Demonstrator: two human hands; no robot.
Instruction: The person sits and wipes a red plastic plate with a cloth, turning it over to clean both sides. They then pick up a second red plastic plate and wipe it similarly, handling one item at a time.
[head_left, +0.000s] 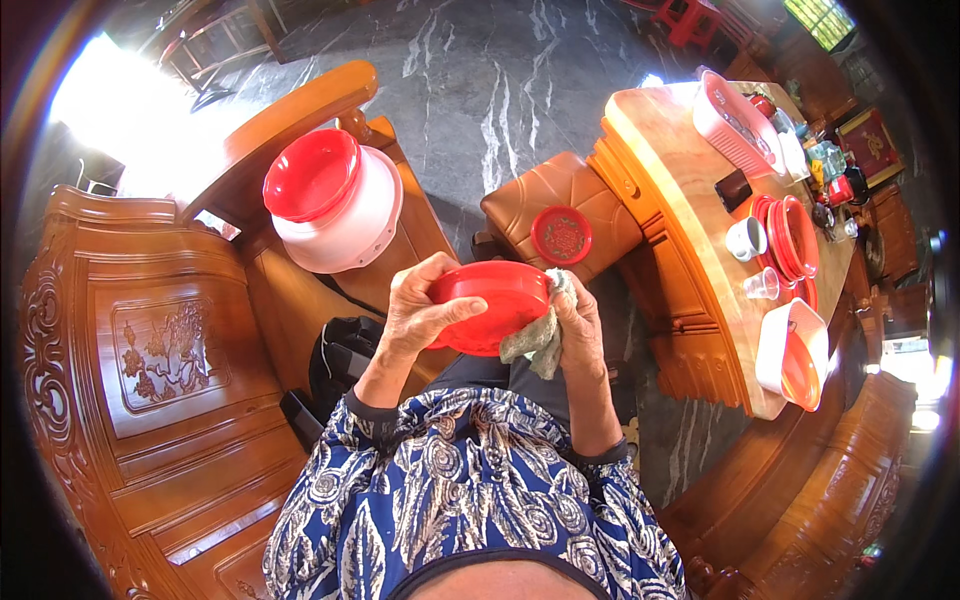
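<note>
A red plastic dish (491, 311) is held tilted above my lap, its side towards me. My left hand (424, 304) grips its left edge, the thumb lying across the red surface. At the opposite edge, my right hand (581, 322) pinches a grey-green cloth (544, 341) against the rim; part of the cloth hangs below. Just beyond the dish, a small red plate with a printed pattern (562, 235) lies on a brown leather-covered stool (517, 199). To the left, a red bowl (311, 174) rests on an upturned-looking pink plastic basin (349, 225) on the wooden bench.
A carved wooden bench (172, 360) is at my left. On the right stands a wooden table (667, 150) with stacked red dishes (795, 236), a mug (746, 238), a clear cup (763, 283), a pink basket (735, 127) and a white basket (772, 345). A black bag (349, 352) lies beside me.
</note>
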